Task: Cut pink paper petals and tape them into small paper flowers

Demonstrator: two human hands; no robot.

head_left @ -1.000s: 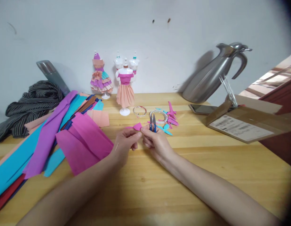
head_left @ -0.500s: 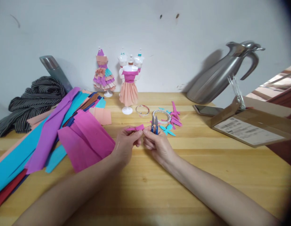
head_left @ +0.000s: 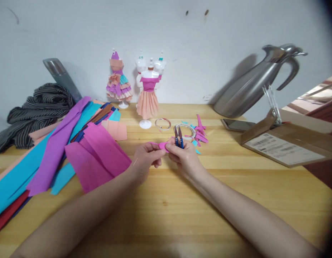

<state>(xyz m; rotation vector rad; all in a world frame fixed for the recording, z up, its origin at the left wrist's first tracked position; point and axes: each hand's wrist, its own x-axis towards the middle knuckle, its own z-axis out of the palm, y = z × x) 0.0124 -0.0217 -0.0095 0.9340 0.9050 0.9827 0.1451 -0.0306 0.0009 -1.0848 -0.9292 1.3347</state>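
Observation:
My left hand (head_left: 148, 157) pinches a small bright pink piece of crepe paper (head_left: 163, 145) between thumb and fingers. My right hand (head_left: 186, 156) is closed on blue-handled thread snips (head_left: 179, 138), whose blades point up and stand apart. Its thumb and finger also touch the right end of the pink piece. Just behind the snips lie a roll of tape (head_left: 191, 132), pink paper scraps (head_left: 200, 132) and a turquoise cut-out, partly hidden by my right hand. Left of my left hand spread wide pink crepe paper sheets (head_left: 101, 157).
Small dress forms stand at the wall, one in a pink-and-peach dress (head_left: 148, 100), another in a ruffled dress (head_left: 118, 84). Coloured paper strips (head_left: 47, 157) and a striped cloth (head_left: 42, 107) lie left. At right are a steel jug (head_left: 243, 86), a phone (head_left: 237, 124) and a cardboard box (head_left: 297, 143).
My right hand has turned and moved slightly right, its thumb now on the pink piece, which shows a broader, rounded face. The snips tilt more and now cover part of the turquoise cut-out.

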